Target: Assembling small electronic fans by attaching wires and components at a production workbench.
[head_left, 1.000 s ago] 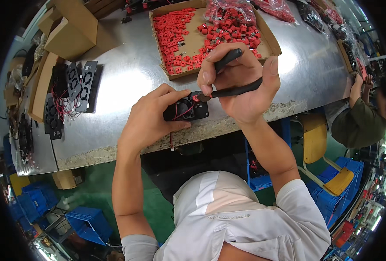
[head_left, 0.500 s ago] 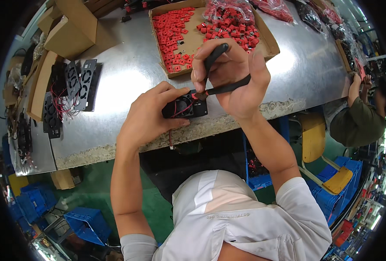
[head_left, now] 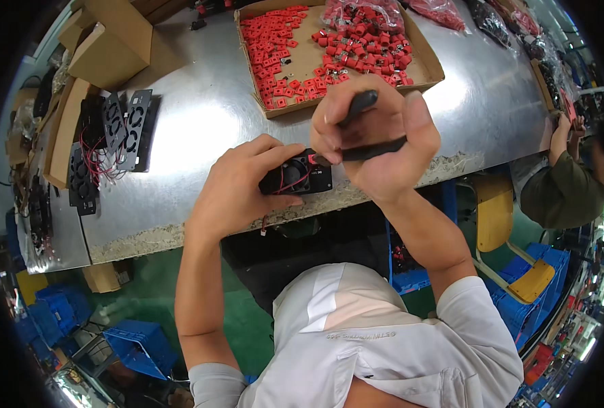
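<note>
My left hand (head_left: pixel 237 180) grips a black fan panel (head_left: pixel 321 180) at its left end, close to the front edge of the metal table. The panel carries a small round fan (head_left: pixel 292 175) with red wires, and a little red part (head_left: pixel 312 159) sits near its upper edge. My right hand (head_left: pixel 383 146) is wrapped round pliers with black handles (head_left: pixel 373 149). Their jaws are mostly hidden behind my fingers, beside the red part; whether they touch it I cannot tell. A thin wire end (head_left: pixel 263 231) hangs over the table edge below my left hand.
Beyond my hands lies a shallow cardboard tray (head_left: pixel 421 51) with flat red pieces and red caps. More black fan panels (head_left: pixel 133 129) with red wires rest at the left, near a cardboard box (head_left: pixel 115 51). At the right are a yellow chair (head_left: pixel 494 214) and a co-worker's sleeve (head_left: pixel 560 194).
My right hand has turned and shifted slightly right and nearer, bringing the plier handles with it. The fan panel, still in my left hand, has moved slightly right and nearer.
</note>
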The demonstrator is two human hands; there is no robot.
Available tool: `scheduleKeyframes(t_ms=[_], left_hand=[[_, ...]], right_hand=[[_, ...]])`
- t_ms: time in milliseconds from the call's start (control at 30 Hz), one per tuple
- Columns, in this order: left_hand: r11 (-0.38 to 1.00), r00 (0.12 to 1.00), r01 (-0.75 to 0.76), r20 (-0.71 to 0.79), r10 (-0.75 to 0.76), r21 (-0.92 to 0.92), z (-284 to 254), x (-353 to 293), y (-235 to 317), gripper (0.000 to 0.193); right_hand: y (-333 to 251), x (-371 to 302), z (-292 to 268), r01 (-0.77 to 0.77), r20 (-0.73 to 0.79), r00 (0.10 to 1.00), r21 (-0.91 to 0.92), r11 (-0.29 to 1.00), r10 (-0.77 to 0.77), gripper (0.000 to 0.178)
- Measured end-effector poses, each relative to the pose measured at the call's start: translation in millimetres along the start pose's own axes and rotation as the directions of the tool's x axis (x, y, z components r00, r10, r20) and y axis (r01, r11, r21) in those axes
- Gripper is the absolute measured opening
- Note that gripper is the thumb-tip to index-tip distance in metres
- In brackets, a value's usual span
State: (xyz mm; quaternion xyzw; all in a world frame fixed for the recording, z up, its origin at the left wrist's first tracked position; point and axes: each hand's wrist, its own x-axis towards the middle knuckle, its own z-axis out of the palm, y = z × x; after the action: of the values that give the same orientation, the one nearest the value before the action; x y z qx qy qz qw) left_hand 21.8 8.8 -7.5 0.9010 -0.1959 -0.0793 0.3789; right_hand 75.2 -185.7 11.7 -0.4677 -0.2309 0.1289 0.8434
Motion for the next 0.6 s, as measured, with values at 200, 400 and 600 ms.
scheduleKeyframes(t_ms=[200, 400, 600], left_hand=[[0.997, 0.987, -0.033, -0.155, 0.042, 0.063, 2, -2, -11, 0.059], [0.93, 0.871, -0.368, 0.353, 0.341, 0.011, -43, 53, -32, 0.052], [0.975, 0.916, -0.221, 0.337, 0.217, -0.026, -44, 44, -29, 0.049]], right_hand=[[-5, 1, -12, -0.001, 0.239, 0.971, -0.115, 0.993, 0.028, 0.076], [-1, 44, 2, 0.029, 0.77, 0.636, -0.087, 0.996, 0.049, 0.057], [0, 47, 2, -0.004, 0.725, 0.683, -0.118, 0.993, 0.089, 0.064]])
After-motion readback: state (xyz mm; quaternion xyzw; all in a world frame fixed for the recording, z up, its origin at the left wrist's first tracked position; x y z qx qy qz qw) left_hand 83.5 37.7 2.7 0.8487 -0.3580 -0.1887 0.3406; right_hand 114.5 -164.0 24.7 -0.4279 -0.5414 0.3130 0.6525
